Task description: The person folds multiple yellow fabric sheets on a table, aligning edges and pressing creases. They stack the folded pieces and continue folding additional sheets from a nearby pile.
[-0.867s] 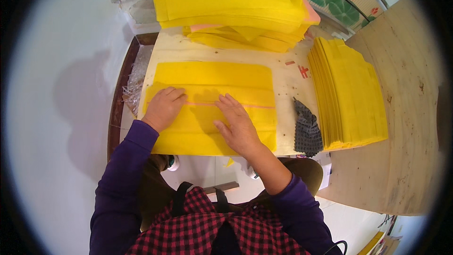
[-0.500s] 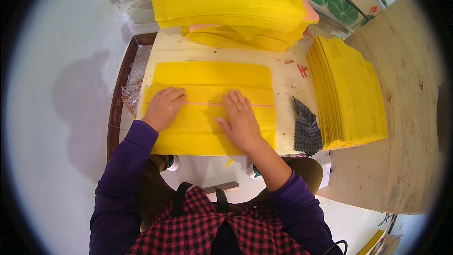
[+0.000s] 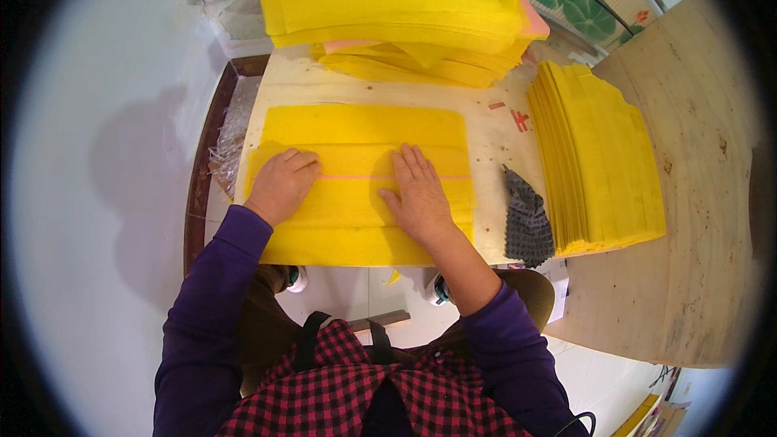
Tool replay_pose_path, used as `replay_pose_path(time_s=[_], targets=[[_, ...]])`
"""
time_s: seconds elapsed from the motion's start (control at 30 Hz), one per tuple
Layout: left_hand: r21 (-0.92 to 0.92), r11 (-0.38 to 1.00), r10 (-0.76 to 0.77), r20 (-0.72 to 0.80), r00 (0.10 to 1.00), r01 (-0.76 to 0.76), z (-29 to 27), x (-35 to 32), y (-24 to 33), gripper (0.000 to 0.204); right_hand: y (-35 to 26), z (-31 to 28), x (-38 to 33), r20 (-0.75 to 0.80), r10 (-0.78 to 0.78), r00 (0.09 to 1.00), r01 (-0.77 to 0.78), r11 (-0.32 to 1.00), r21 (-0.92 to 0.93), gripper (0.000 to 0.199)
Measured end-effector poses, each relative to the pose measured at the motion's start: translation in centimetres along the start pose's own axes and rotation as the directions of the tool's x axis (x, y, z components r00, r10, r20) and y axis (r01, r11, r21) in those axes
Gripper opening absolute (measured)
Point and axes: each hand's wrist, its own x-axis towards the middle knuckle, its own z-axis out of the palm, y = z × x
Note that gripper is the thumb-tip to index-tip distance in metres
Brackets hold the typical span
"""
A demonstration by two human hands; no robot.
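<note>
In front of me a yellow cloth-like sheet (image 3: 364, 210) lies flat, creased crosswise, with a thin pink line (image 3: 352, 177) running across its middle. My left hand (image 3: 283, 186) rests at the sheet's left part, fingers bent together and closed at the left end of the pink line. Whatever lies under those fingertips is hidden. Flat on the right half is my right hand (image 3: 419, 194), open, its fingers stretched over the crease and the pink line, thumb apart.
A tall yellow stack (image 3: 396, 0) with pink layers stands at the table's far side. To the right is another yellow stack (image 3: 603, 162), with a dark grey crumpled cloth (image 3: 528, 218) beside it. Red tape pieces (image 3: 520, 120) stick to the wooden table (image 3: 494, 146). A wall (image 3: 105, 194) stands left.
My right hand has slid slightly to the right and away from me across the sheet. The left hand stays about where it was.
</note>
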Motion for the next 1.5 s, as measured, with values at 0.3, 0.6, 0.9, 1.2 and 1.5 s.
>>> replay_pose_path(time_s=[0.3, 0.6, 0.9, 1.2, 1.5], targets=[[0.022, 1.0, 0.001, -0.038, 0.999, 0.0, -0.3, 0.0, 0.0, 0.013, 3.5, -3.0, -1.0, -0.319, 0.12, 0.94, -0.001, 0.936, 0.351, 0.053], [-0.019, 0.998, -0.056, -0.008, 0.998, 0.056, -0.6, 0.1, 0.0, 0.018, 7.0, -3.7, -4.0, -0.166, 0.443, 0.881, -0.179, 0.636, 0.751, 0.056], [-0.068, 0.996, -0.063, 0.001, 0.998, 0.063, -0.6, 0.0, -0.2, 0.021, 6.3, -2.4, -3.9, -0.154, 0.373, 0.915, -0.17, 0.702, 0.691, 0.058], [-0.075, 0.997, -0.007, 0.017, 1.0, 0.008, 0.0, -0.5, -0.2, 0.018, 6.2, -2.8, -3.6, -0.228, 0.372, 0.9, -0.167, 0.777, 0.607, 0.051], [0.015, 0.999, 0.032, -0.026, 0.999, -0.031, 0.1, -0.7, 0.4, 0.019, -0.7, -1.4, -0.6, -0.157, 0.022, 0.987, 0.043, 0.915, 0.401, 0.052]])
